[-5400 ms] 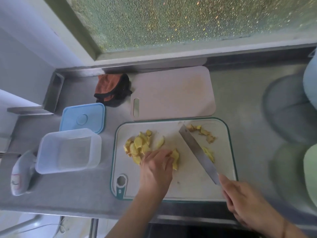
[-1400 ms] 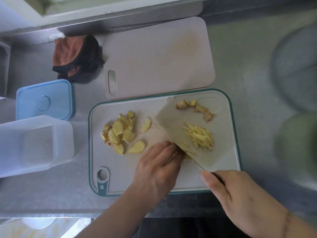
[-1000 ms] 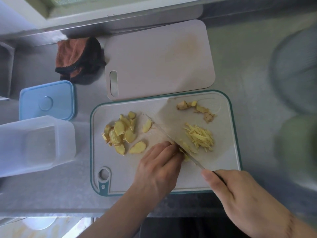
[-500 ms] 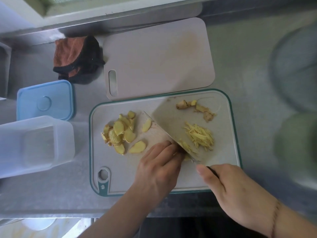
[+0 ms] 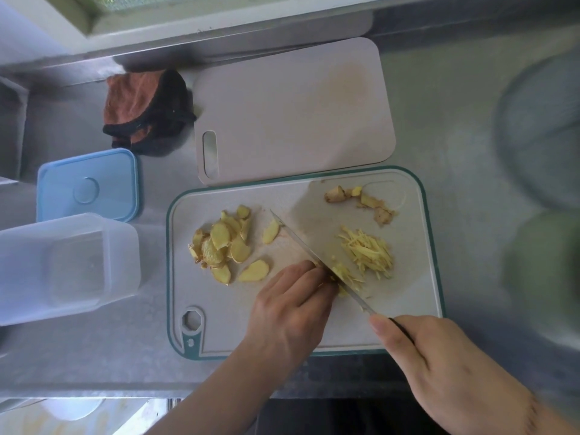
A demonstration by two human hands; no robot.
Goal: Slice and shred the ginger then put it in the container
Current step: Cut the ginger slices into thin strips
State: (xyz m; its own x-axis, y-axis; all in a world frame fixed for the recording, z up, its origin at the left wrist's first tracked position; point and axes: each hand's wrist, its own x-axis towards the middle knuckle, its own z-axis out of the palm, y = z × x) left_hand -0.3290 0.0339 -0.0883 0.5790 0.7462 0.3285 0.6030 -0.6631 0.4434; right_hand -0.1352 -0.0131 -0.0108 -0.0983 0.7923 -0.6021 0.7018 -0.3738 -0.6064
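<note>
On cutting board (image 5: 219,312), pale yellow ginger shreds (image 5: 367,252)

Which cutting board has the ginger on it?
The green-rimmed cutting board nearest the person holds all the ginger. The plain board behind it is bare.

Right hand (image 5: 445,368) grips the knife (image 5: 317,262), blade edge-down on the teal-rimmed cutting board (image 5: 219,309). Left hand (image 5: 288,312) curls its fingertips right against the blade, pinning ginger there. Pile of ginger slices (image 5: 222,243) sits to the left, ginger shreds (image 5: 367,252) to the right, knobby trimmings (image 5: 361,200) near the far corner. Clear container (image 5: 62,265) and blue lid (image 5: 88,185) are off to the left, plus a plain second board (image 5: 292,111) and a crumpled cloth (image 5: 144,111) behind.
</note>
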